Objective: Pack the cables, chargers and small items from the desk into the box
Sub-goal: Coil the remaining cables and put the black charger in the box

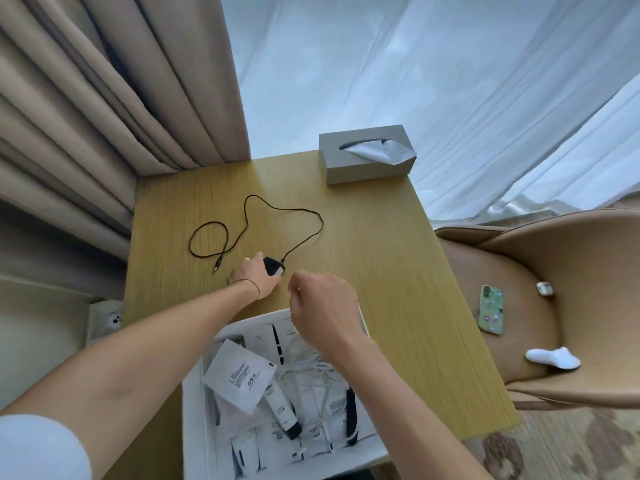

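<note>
Black charger block (274,266) with white end face lies on the wood-grain desk (381,265), just beyond the far rim of the white open-topped cardboard box (194,403). Its thin black cable (277,207) trails away across the desk in loose loops, plug end free to the left.

Left hand (254,277) rests on the charger block, fingers curled around its near side; grasp appears begun, lift not yet made. Right hand (320,303) hovers above the box's far edge, fingers loosely curled, holding nothing I can see.

Box already holds white sachets, a small tube and a tangle of white cords.

Judgement: lifting the block alone would drag the cable and risk catching the plug on the rim. Better to have the free right hand gather the loops into a coil first, then lower block and coil together into the clearer far corner.
</note>
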The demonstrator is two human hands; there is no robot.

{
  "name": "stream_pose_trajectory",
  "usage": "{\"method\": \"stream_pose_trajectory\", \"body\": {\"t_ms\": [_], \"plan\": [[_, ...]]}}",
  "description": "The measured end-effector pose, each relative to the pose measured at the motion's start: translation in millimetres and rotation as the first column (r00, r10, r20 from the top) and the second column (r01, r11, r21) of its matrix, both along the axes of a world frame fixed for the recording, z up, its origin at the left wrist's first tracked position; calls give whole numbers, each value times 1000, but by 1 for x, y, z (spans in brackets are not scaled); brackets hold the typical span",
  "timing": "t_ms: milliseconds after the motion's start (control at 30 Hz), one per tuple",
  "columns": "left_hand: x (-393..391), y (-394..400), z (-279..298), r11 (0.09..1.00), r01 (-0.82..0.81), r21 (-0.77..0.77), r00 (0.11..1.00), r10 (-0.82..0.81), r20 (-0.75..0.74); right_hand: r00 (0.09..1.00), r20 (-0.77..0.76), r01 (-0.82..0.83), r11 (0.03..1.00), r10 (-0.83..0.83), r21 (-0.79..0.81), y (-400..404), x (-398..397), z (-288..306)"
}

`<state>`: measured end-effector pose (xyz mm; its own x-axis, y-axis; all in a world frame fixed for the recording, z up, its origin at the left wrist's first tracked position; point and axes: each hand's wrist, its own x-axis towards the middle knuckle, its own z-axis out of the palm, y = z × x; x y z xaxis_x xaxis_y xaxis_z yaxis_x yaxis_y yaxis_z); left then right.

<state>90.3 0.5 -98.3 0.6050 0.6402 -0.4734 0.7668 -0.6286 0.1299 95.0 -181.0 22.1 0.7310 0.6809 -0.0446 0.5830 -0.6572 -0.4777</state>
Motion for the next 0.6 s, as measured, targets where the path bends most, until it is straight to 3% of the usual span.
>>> {"method": "stream_pose_trajectory", "body": {"t_ms": [200,333,467,600], "plan": [[-16,18,42,976,44,-211,989,-13,149,999,42,-22,992,17,121,-4,15,3],[-36,28,92,901,48,-430,985,29,171,990,92,-122,984,111,130,6,23,7],[-70,31,141,619,31,-785,962,195,192,982,-1,-184,971,187,151,23,27,18],[-107,34,175,366,127,-922,941,249,228,965,-43,-246,948,259,200,31,25,29]]}}
